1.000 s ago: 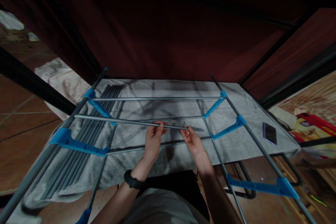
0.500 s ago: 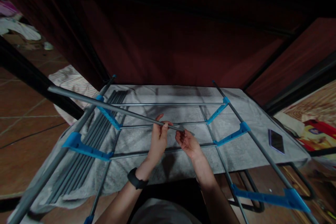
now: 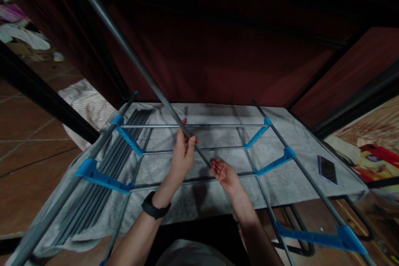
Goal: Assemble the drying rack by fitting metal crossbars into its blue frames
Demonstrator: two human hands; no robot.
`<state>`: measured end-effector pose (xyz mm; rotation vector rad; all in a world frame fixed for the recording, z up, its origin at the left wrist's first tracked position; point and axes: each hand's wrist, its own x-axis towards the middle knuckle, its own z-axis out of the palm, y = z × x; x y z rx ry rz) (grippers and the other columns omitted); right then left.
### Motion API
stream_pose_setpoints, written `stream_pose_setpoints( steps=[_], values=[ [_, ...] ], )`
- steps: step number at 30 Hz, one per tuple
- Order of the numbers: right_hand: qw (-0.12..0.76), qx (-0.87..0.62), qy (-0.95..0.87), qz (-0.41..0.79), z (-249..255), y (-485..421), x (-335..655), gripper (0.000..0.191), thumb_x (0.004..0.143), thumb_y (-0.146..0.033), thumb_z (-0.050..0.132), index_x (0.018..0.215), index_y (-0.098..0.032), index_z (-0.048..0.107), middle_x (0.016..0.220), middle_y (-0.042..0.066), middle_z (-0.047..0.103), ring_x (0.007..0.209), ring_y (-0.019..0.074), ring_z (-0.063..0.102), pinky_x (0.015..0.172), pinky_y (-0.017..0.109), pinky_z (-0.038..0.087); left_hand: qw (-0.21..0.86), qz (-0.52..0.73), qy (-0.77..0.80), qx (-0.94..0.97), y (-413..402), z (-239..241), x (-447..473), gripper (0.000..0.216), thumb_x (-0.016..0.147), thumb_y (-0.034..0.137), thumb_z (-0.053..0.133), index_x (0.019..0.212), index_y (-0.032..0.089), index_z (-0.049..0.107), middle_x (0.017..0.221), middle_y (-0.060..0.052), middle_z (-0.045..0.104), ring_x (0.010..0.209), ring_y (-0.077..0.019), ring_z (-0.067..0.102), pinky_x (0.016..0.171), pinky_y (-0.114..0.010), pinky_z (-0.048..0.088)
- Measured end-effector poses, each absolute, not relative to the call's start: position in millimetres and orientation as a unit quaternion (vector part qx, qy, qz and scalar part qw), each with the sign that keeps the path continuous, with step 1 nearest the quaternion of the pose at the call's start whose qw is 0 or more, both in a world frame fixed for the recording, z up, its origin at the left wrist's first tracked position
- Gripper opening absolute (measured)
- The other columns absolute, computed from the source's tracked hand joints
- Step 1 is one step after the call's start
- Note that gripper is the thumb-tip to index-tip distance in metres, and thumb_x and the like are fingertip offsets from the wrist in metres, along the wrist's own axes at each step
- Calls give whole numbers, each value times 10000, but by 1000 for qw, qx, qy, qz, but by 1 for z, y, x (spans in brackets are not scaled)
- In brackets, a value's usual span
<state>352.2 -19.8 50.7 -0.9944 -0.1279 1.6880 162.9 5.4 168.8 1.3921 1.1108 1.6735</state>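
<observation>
A long grey metal tube (image 3: 141, 68) slants from the upper left down to the middle of the frame. My left hand (image 3: 183, 153), with a dark band on its wrist, is closed around the tube near its lower end. My right hand (image 3: 226, 176) is palm up at that lower end, its fingers loosely apart and the fingertips at or against the tube's tip; contact is hard to make out. Beneath both hands stands a frame of grey tubes with blue plastic brackets (image 3: 104, 178), joined by thin crossbars (image 3: 215, 126).
Several loose grey tubes (image 3: 96, 191) lie side by side on the grey cloth (image 3: 293, 183) at left. A phone (image 3: 327, 170) rests on the cloth at right, near a red package (image 3: 378, 162). A dark red panel (image 3: 218, 62) rises behind.
The tube's far end has swung upward, so it tilts more steeply. My left hand has shifted slightly left and up with it. My right hand's fingers have loosened at the lower end.
</observation>
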Motion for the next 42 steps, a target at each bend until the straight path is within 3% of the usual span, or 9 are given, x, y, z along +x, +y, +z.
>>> stream_pose_setpoints(
  steps=[4,9,12,17,24,29,35,42],
  values=[
    [573,-412,-69,705,56,-18,353,116,852,-96,675,912,-182,724,835,57,792,718,149,746,716,255,636,350,624,411,565,7,192,166,619,923,410,717,1496,222,577,942,-62,738,839,-243,664,877,-336,519],
    [584,-415,-89,692,66,-17,355,120,827,-112,676,906,-185,729,839,49,798,721,145,741,739,260,628,398,609,378,573,6,207,172,462,857,318,769,1311,244,735,1130,-92,750,1112,-312,672,1069,-394,468],
    [587,-422,-99,684,73,-16,356,137,809,-106,660,900,-183,726,824,42,792,713,142,736,734,255,624,366,566,368,640,3,199,174,379,895,295,716,1270,267,763,1114,-99,743,1084,-313,666,1063,-423,469],
    [594,-435,-104,669,83,-15,357,144,813,-107,639,897,-195,716,812,23,784,708,141,731,726,261,627,229,480,400,746,-3,177,175,368,998,289,561,1318,284,743,933,-90,687,913,-269,646,915,-399,510],
    [603,-444,-122,652,89,-21,361,133,824,-128,664,911,-207,728,853,39,789,766,156,735,765,275,633,153,415,424,790,-9,151,174,421,1039,240,477,1417,288,657,961,-81,664,905,-241,641,851,-353,525],
    [631,-436,-183,615,109,-31,370,162,793,-158,740,944,-217,747,951,53,808,854,169,755,793,287,637,104,353,438,820,-16,135,171,466,1014,139,496,1448,259,616,978,-76,675,929,-236,646,890,-357,525],
    [655,-413,-245,584,129,-39,386,284,759,-264,873,1025,-244,777,1121,51,811,1011,196,763,941,369,635,27,216,468,857,-26,118,168,539,983,65,485,1494,224,550,1094,-85,684,1069,-237,635,1000,-388,508],
    [662,-450,-211,562,93,-33,389,236,717,-262,931,887,-220,773,1023,25,813,974,182,771,1008,380,622,23,165,479,862,-30,95,161,557,1003,75,465,1535,235,496,1183,-79,686,1117,-228,622,1026,-390,479]
  ],
)
